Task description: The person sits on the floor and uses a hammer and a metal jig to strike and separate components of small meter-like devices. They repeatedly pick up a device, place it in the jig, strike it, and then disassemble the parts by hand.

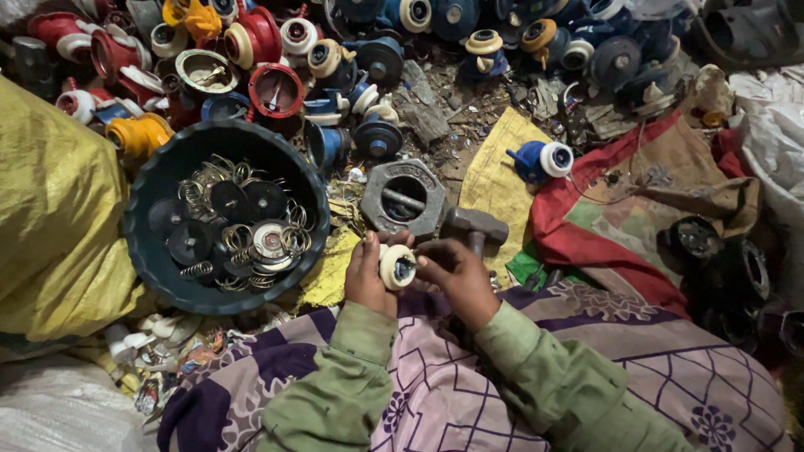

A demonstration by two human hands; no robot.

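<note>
Two hands: left hand (366, 276) and right hand (456, 272) grasp a small cream plastic disc with dark centre (396, 267), above the lap.
Disc face: toward the camera, tilted right.
Surroundings: dark round tub of springs (151, 209) left; grey hexagonal metal housing (377, 197) and hammer head (474, 226) just beyond.

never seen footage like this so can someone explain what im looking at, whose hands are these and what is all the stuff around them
This is one picture from a camera worn on a person's head, looking down at their own two bare hands; there is no machine. The left hand and right hand together hold a small cream round plastic part over a lap covered by patterned purple cloth. On the ground lies a dark round plastic basin filled with metal springs and black discs, a grey hexagonal metal block, a hammer, and a pile of red, blue and yellow plastic fittings.
</note>
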